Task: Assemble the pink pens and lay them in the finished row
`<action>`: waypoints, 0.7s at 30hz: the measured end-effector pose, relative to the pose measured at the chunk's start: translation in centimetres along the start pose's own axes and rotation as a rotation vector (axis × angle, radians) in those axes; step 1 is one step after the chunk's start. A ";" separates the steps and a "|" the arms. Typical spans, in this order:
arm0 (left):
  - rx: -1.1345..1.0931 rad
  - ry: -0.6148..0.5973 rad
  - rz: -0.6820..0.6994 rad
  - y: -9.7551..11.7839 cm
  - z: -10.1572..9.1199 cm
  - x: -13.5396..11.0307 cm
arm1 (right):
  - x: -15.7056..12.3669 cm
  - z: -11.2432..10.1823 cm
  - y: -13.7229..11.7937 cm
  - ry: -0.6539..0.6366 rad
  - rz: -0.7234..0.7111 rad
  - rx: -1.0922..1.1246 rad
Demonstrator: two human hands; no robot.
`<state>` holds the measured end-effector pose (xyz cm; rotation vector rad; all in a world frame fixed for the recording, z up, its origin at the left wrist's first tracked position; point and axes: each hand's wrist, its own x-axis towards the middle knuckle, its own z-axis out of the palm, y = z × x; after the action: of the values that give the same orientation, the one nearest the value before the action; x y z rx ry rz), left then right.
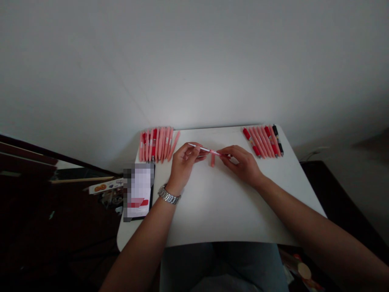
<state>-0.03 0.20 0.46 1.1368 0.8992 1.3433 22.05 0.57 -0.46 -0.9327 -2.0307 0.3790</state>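
My left hand (184, 161) and my right hand (240, 162) meet over the middle of the white table (225, 211). Between them they pinch a thin white pen refill (200, 148) that runs into a pink pen piece (216, 153). The left hand's fingers are closed on the white end, and the right hand's fingers are closed on the pink end. A short pink pen part (212, 160) lies on the table just under them. A metal watch is on my left wrist.
A row of several pink and red pens (156, 144) lies at the table's far left. Another row of pink, red and black pens (263, 140) lies at the far right. A phone (138, 191) rests on the left edge. A wall stands right behind the table.
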 end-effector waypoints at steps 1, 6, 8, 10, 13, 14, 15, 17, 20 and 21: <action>-0.007 -0.004 -0.013 0.0 0.0 0.0 | 0.0 0.0 0.0 0.000 0.002 -0.003; 0.003 -0.006 -0.033 -0.1 0.0 0.0 | 0.0 0.1 0.0 0.003 0.018 -0.005; 0.027 -0.014 -0.025 -0.1 0.0 0.0 | -0.1 0.1 0.0 0.000 0.020 -0.011; 0.042 -0.024 -0.018 0.0 0.0 0.0 | -0.1 0.0 0.1 -0.005 0.023 -0.022; 0.052 -0.027 -0.005 0.0 0.0 0.0 | -0.1 0.0 0.0 -0.011 0.036 -0.034; 0.055 -0.026 0.002 0.0 0.1 0.0 | 0.0 0.0 0.0 -0.010 0.039 -0.034; 0.057 -0.023 0.011 0.0 0.1 0.0 | 0.0 0.1 0.0 -0.007 0.041 -0.034; 0.044 -0.002 0.033 0.1 0.1 0.0 | 0.0 0.0 -0.1 0.002 0.046 -0.035; -0.009 0.085 0.079 0.1 0.0 0.2 | 0.1 -0.1 -0.1 0.036 0.077 -0.028; -0.024 0.122 0.094 0.1 0.0 0.3 | 0.1 -0.1 0.0 0.056 0.089 -0.022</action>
<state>-0.09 0.45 0.61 1.0998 0.9242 1.5095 22.09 0.65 -0.29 -1.0391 -1.9505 0.3753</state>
